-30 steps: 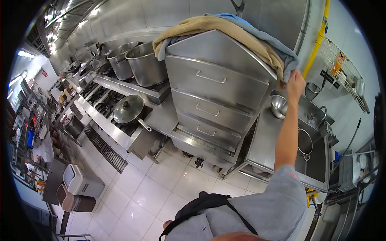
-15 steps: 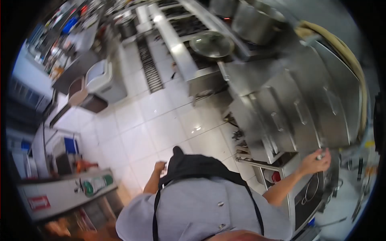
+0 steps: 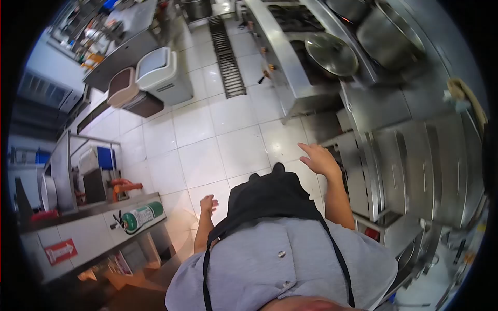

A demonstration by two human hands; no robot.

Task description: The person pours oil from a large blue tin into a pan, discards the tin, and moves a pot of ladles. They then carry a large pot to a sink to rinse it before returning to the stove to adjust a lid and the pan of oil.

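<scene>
My left hand (image 3: 209, 205) hangs beside the black apron (image 3: 270, 199), its fingers apart and nothing in them. On the other side, my right hand (image 3: 318, 158) is held out over the tiled floor (image 3: 199, 140), fingers spread, with nothing in it. It is nearest to the steel cabinets (image 3: 399, 166) at the right, and no contact with them shows. Past it stands the stove (image 3: 311, 85), bearing a pan with a glass lid (image 3: 332, 54).
Large pots (image 3: 390, 36) stand at the upper right. A floor drain (image 3: 226, 62) runs ahead. White and brown bins (image 3: 165, 78) stand at the upper left. A green cylinder (image 3: 142, 216) lies on a ledge at the left. A cloth (image 3: 467, 98) hangs at the far right.
My right hand has come away from the steel cabinet edge and moved forward and left, its fingers now spread. The view has turned, and the stove and cabinets sit further right.
</scene>
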